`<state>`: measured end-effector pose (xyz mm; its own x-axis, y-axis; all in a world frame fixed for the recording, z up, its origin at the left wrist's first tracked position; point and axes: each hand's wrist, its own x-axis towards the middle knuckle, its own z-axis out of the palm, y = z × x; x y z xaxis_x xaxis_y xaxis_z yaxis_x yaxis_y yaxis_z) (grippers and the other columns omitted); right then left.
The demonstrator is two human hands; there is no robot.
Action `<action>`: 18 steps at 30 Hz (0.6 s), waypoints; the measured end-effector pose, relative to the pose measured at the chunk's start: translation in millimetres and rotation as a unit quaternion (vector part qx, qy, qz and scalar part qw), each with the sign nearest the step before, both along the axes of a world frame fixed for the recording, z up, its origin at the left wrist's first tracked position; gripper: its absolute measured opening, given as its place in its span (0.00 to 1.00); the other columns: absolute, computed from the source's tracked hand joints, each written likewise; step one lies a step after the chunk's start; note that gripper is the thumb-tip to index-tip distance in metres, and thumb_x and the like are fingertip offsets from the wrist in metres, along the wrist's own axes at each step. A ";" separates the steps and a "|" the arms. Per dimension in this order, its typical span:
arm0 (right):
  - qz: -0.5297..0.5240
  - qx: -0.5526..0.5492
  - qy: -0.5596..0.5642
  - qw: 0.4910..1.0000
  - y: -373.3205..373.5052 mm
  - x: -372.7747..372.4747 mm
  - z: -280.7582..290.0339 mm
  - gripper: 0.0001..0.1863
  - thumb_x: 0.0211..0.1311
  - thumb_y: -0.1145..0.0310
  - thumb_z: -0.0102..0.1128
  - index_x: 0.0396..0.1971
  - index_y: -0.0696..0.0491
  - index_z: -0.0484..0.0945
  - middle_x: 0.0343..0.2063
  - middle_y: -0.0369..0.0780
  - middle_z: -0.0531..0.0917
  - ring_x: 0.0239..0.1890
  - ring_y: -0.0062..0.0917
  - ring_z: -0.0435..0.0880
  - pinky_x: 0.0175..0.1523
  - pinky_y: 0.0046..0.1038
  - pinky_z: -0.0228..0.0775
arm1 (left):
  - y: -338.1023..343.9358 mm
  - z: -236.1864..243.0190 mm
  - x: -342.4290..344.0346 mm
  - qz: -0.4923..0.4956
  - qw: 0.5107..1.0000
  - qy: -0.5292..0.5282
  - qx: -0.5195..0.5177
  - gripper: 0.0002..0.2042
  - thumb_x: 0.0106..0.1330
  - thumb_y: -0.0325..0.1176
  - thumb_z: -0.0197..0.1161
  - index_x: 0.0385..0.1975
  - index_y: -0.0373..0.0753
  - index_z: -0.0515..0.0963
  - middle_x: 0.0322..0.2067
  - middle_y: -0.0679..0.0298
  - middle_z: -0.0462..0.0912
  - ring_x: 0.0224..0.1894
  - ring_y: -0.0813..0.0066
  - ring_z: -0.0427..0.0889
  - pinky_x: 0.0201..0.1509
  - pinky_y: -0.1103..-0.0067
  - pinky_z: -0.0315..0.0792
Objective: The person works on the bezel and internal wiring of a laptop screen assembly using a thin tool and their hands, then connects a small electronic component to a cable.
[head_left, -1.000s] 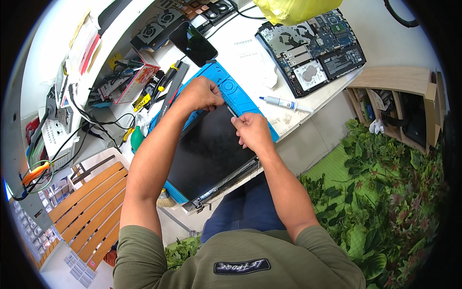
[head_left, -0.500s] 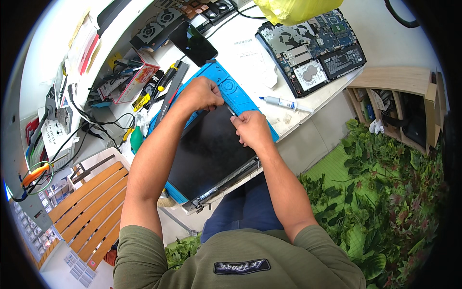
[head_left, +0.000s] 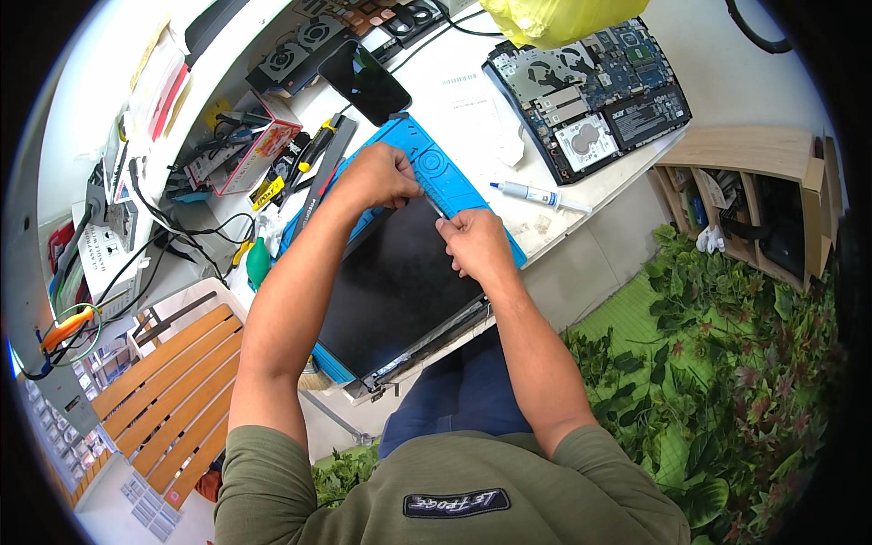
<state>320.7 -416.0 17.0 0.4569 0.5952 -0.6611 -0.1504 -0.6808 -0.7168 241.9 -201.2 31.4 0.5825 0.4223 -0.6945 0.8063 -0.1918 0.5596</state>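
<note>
A black laptop display panel (head_left: 400, 282) lies face up on a blue work mat (head_left: 431, 162), in front of my body. At the panel's far edge, my left hand (head_left: 383, 177) is closed, its thumb and fingertips pinched together. What they hold is too small to make out. A little to the right and nearer, my right hand (head_left: 480, 245) is closed at the panel's far right corner. A thin light strip (head_left: 437, 211) shows at its fingertips, along the panel's edge; most of it is hidden by the fingers.
An opened laptop base (head_left: 590, 100) sits at the back right, below a yellow bag (head_left: 563, 18). A syringe-like tube (head_left: 531, 193) lies right of the mat. To the left are a phone (head_left: 363, 82), screwdrivers (head_left: 316, 145), a green blower bulb (head_left: 259, 263) and black cables (head_left: 182, 232).
</note>
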 end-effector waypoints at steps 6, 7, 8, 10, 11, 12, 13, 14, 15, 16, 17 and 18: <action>0.004 -0.012 0.013 1.000 1.5 1.4 3.6 0.19 0.75 0.62 0.70 0.26 0.62 0.85 0.15 0.44 0.84 0.14 0.28 0.86 0.22 0.33 0.77 | 14.7 0.7 -16.0 0.030 0.999 -0.031 -0.029 0.09 0.63 0.29 0.82 0.37 0.33 0.90 0.31 0.61 0.92 0.28 0.74 0.92 0.34 0.78 0.85; 0.004 -0.011 0.013 1.000 1.3 1.5 3.4 0.19 0.75 0.62 0.70 0.26 0.62 0.85 0.15 0.43 0.84 0.15 0.28 0.85 0.22 0.32 0.77 | 15.7 -0.2 -17.4 0.032 0.999 -0.034 -0.026 0.09 0.63 0.28 0.82 0.39 0.32 0.90 0.32 0.61 0.93 0.29 0.74 0.92 0.35 0.78 0.85; 0.004 -0.010 0.014 1.000 1.1 1.6 2.9 0.19 0.75 0.62 0.70 0.27 0.62 0.85 0.15 0.42 0.84 0.15 0.27 0.85 0.21 0.32 0.77 | 15.1 -0.8 -18.2 0.034 0.998 -0.042 -0.029 0.10 0.63 0.29 0.82 0.40 0.32 0.91 0.32 0.61 0.93 0.29 0.74 0.92 0.34 0.78 0.85; 0.004 -0.007 0.030 1.000 0.0 3.0 0.8 0.18 0.75 0.62 0.70 0.28 0.61 0.86 0.18 0.41 0.85 0.15 0.23 0.84 0.19 0.29 0.76 | 12.8 -1.7 -21.2 0.037 0.997 -0.056 -0.032 0.10 0.64 0.29 0.82 0.42 0.32 0.91 0.33 0.60 0.93 0.29 0.74 0.92 0.34 0.78 0.85; 0.003 -0.006 0.037 0.999 -0.6 3.9 0.2 0.18 0.75 0.62 0.71 0.29 0.61 0.86 0.20 0.40 0.86 0.15 0.21 0.83 0.18 0.27 0.75 | 10.1 0.2 -20.7 0.038 0.998 -0.054 -0.023 0.10 0.64 0.29 0.82 0.42 0.32 0.92 0.33 0.60 0.94 0.29 0.74 0.92 0.34 0.78 0.85; 0.000 -0.007 0.041 0.999 -1.0 4.5 -0.3 0.18 0.75 0.62 0.70 0.29 0.61 0.86 0.20 0.40 0.86 0.15 0.21 0.83 0.18 0.27 0.76 | 6.9 1.7 -19.4 0.039 0.998 -0.051 -0.014 0.10 0.65 0.30 0.82 0.42 0.33 0.92 0.33 0.60 0.94 0.29 0.74 0.92 0.33 0.78 0.85; -0.003 -0.007 0.044 0.999 -1.4 5.0 -0.8 0.17 0.75 0.62 0.70 0.29 0.61 0.86 0.20 0.40 0.86 0.15 0.21 0.83 0.18 0.27 0.76 | 4.4 3.2 -17.4 0.040 0.998 -0.048 -0.005 0.10 0.65 0.30 0.82 0.42 0.33 0.92 0.34 0.60 0.94 0.29 0.74 0.92 0.33 0.78 0.85; -0.004 -0.007 0.049 0.999 -1.2 4.5 -0.8 0.17 0.75 0.62 0.70 0.29 0.61 0.86 0.20 0.40 0.86 0.15 0.21 0.83 0.18 0.27 0.76 | 3.9 3.0 -17.9 0.039 0.998 -0.046 0.001 0.10 0.65 0.31 0.82 0.41 0.33 0.93 0.33 0.60 0.94 0.29 0.74 0.92 0.33 0.78 0.85; -0.004 -0.007 0.050 0.999 -1.2 3.8 -0.8 0.17 0.75 0.62 0.70 0.29 0.61 0.86 0.20 0.40 0.86 0.15 0.21 0.83 0.18 0.27 0.76 | 3.3 2.7 -18.4 0.038 0.998 -0.043 0.006 0.10 0.65 0.31 0.82 0.40 0.33 0.93 0.32 0.60 0.94 0.29 0.74 0.92 0.33 0.78 0.85; -0.004 -0.006 0.051 0.999 -1.4 3.1 -0.8 0.17 0.75 0.62 0.70 0.29 0.61 0.86 0.21 0.40 0.86 0.15 0.21 0.83 0.18 0.27 0.76 | 2.6 2.3 -18.8 0.037 0.998 -0.040 0.012 0.10 0.65 0.32 0.82 0.39 0.33 0.93 0.32 0.60 0.94 0.29 0.75 0.92 0.32 0.78 0.84; -0.005 -0.006 0.052 0.999 -1.8 2.8 -0.9 0.17 0.75 0.62 0.70 0.30 0.61 0.86 0.21 0.39 0.86 0.15 0.21 0.83 0.18 0.27 0.76 | 1.7 1.8 -18.5 0.036 0.998 -0.042 0.015 0.09 0.65 0.32 0.82 0.39 0.33 0.93 0.31 0.60 0.93 0.28 0.75 0.91 0.32 0.78 0.84; -0.005 -0.006 0.053 0.999 -2.3 2.8 -1.3 0.17 0.75 0.62 0.70 0.30 0.61 0.86 0.21 0.39 0.86 0.15 0.21 0.83 0.19 0.27 0.76 | 0.8 1.3 -18.2 0.035 0.998 -0.044 0.017 0.09 0.65 0.32 0.82 0.38 0.33 0.93 0.30 0.61 0.93 0.28 0.75 0.91 0.32 0.78 0.84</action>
